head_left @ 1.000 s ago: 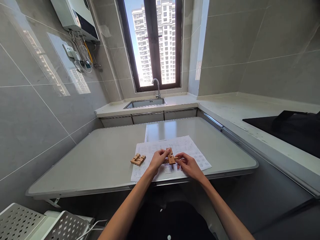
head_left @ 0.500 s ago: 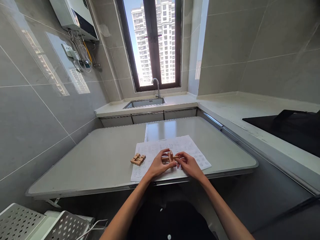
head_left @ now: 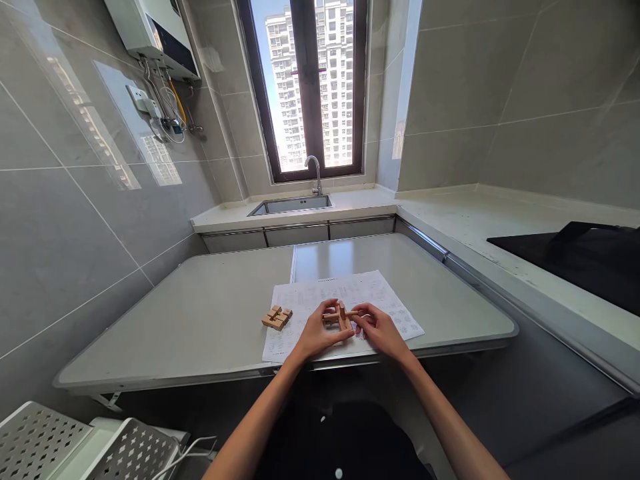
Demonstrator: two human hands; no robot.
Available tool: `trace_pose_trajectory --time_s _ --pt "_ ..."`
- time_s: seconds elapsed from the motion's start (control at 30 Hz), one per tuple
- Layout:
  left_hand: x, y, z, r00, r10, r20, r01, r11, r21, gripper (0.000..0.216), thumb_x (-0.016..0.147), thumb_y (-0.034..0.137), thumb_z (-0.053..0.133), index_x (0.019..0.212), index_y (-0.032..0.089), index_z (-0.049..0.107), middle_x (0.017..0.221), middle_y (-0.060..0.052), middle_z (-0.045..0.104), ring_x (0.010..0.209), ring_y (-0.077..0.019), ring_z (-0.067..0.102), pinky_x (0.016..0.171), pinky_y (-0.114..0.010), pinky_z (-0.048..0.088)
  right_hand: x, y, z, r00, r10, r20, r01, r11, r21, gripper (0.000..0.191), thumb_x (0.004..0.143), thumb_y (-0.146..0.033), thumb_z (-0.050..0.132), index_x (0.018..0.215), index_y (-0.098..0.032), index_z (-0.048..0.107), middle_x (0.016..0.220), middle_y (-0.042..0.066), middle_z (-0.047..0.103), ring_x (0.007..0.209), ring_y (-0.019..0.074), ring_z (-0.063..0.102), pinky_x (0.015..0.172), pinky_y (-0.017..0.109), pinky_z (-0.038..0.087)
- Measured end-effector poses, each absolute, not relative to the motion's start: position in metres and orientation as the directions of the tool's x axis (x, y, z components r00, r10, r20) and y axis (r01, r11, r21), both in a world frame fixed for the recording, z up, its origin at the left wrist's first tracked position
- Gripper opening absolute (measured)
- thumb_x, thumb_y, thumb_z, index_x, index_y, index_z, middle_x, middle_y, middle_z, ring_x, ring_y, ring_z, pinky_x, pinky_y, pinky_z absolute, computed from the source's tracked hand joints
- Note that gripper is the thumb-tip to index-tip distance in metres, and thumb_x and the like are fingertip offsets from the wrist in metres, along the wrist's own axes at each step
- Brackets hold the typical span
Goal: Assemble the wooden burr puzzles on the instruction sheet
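Between my hands, just above a printed paper sheet [head_left: 393,320], is a partly joined set of notched wooden puzzle pieces [head_left: 343,316]. My left hand [head_left: 319,331] grips it from the left, thumb below and fingers behind. My right hand [head_left: 381,331] pinches a thin wooden stick [head_left: 354,314] that sticks out of the right side of the joined pieces. To the left, a small group of loose wooden puzzle pieces [head_left: 277,318] lies at the sheet's left edge. My fingers cover part of the held wood.
The sheet rests on a pale folding table [head_left: 200,313] with a seam across it. Beyond stand a sink [head_left: 290,205] with a tap [head_left: 317,175] and a counter [head_left: 450,207]. A black item [head_left: 575,250] lies on the right counter; perforated white baskets [head_left: 135,453] are at lower left.
The held wooden pieces have tilted slightly between my hands. Both hands stay almost in place, and the whole view has shifted a little.
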State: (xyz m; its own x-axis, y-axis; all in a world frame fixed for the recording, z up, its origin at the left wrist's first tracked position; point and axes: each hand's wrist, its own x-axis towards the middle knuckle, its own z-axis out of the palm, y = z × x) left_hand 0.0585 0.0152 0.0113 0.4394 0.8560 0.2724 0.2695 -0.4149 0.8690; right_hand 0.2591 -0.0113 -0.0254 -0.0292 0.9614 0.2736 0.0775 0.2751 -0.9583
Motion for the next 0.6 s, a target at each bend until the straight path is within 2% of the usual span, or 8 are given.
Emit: trace_pose_trajectory --time_s 0.4,0.6 --pt "0.056 0.020 0.003 0.413 0.872 0.263 0.249 -0.386 0.888 0.077 0.070 0.044 0.087 0.137 0.024 0.053 0.132 -0.012 0.064 0.125 -0.0295 0.060 0.107 -0.047 0.047 0.260 -0.007 -0.031 0.027 0.964 0.264 0.077 0.261 -0.962 0.052 0.084 -0.066 0.066 0.106 -0.019 0.064 0.083 0.004 0.069 0.063 0.0182 0.066 0.057 0.029 0.050" --pt "0.057 0.024 -0.003 0.397 0.869 0.294 0.242 -0.409 0.880 0.079 0.074 0.044 0.085 0.140 0.022 0.048 0.141 -0.016 0.058 0.125 -0.0294 0.060 0.098 -0.044 0.052 0.260 0.000 -0.039 0.200 0.956 0.216 0.062 0.208 -0.976 0.049 0.082 -0.065 0.068 0.101 -0.020 0.062 0.073 0.004 0.072 0.060 0.0210 0.069 0.061 0.033 0.055"
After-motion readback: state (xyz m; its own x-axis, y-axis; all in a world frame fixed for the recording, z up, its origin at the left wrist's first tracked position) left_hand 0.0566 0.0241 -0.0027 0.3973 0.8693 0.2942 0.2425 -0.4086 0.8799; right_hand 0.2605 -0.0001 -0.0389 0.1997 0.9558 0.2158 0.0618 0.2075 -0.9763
